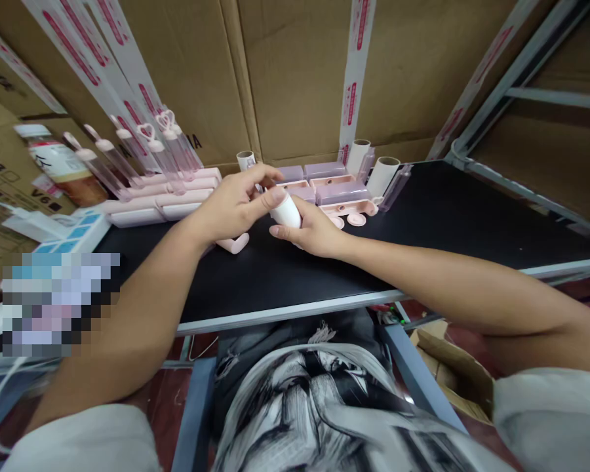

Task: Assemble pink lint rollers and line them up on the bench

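My right hand is wrapped round a smooth white cylinder, tilted over the middle of the black table. My left hand is closed in a loose pinch at its upper end, with the thumb at the cylinder's top edge. Whatever lies between the left fingertips is too small to make out. Just behind the hands are pink holders with clear lilac covers. A small pink curved piece rests below my left hand.
At the left, clear tubes with pink heart-shaped tops stand by long pink cases. White open-ended tubes stand behind right. A drink bottle, a power strip and a blurred-out item are far left. Cardboard backs the table.
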The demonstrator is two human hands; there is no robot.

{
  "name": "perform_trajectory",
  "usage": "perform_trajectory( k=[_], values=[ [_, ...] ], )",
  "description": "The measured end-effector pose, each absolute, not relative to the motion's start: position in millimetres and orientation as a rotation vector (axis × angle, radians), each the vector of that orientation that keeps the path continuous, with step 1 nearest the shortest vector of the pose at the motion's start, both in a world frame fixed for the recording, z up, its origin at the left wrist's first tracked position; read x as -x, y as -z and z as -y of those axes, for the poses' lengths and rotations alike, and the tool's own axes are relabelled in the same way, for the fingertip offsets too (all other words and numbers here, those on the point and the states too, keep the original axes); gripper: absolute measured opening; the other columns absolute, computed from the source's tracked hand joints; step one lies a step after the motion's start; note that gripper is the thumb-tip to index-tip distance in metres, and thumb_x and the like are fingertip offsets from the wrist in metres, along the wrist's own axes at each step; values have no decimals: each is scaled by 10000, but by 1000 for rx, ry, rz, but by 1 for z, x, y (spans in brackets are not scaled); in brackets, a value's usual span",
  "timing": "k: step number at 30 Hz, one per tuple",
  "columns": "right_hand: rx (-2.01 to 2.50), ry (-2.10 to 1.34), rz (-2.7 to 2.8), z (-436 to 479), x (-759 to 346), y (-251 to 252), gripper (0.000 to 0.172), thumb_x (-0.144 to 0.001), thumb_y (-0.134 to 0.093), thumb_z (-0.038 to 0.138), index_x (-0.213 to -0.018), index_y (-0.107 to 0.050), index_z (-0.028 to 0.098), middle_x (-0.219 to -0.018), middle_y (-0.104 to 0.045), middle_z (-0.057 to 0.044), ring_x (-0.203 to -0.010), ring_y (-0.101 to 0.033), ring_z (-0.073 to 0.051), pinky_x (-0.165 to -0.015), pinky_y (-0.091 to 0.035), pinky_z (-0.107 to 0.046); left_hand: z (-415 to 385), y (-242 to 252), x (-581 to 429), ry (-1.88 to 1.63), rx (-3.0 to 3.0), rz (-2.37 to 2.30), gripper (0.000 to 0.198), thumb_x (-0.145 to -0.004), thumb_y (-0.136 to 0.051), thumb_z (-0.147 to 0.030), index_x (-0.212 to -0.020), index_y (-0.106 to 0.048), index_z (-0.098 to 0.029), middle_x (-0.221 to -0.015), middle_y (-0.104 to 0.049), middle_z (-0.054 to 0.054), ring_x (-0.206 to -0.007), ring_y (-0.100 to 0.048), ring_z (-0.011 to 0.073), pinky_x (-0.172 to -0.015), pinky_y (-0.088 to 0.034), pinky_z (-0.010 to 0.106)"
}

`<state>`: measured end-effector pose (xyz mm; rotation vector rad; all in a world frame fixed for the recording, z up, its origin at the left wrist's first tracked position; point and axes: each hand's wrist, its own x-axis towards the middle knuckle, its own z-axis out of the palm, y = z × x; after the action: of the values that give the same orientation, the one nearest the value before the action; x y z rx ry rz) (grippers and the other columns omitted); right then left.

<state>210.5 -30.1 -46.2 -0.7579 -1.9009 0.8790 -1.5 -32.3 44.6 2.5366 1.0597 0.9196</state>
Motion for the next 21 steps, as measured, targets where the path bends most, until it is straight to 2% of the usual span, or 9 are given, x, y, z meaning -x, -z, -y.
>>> perform_trajectory(
  k=[4,10,14,21],
  values=[
    [724,-817,1928,27,-210,52,645,-863,-825,610,-1302,-642,173,-1215,-757,-103,-1089,-691,-307,-995,-533,-468,39,-40,-6,-854,-2564,-1076,499,-964,-666,-624,-1161,-773,-179,-1072,-789,79,-868,-684,203,-812,-561,342],
    [729,-719,1991,28,-219,38,648,-874,-816,668,-1272,-667,179,-1158,-774,-102,-1021,-704,-299,-927,-548,-447,37,-41,-4,-873,-2227,-1040,517,-883,-794,-653,-1107,-715,-194,-898,-736,39,-653,-662,161,-586,-555,306],
    [724,-626,2015,32,-229,20,651,-894,-797,692,-1294,-703,187,-1201,-783,-114,-1057,-696,-303,-930,-540,-434,33,-38,-6,-1037,-2111,-936,574,-841,-841,-704,-1083,-688,-207,-1013,-735,55,-682,-698,155,-563,-581,296],
    [761,-515,2120,31,-246,1,660,-867,-789,773,-1135,-728,172,-1010,-760,-71,-875,-665,-237,-773,-470,-353,28,-32,-10,-1146,-2058,-823,644,-780,-886,-747,-1054,-652,-214,-1089,-704,57,-811,-745,180,-620,-638,304]
  ],
)
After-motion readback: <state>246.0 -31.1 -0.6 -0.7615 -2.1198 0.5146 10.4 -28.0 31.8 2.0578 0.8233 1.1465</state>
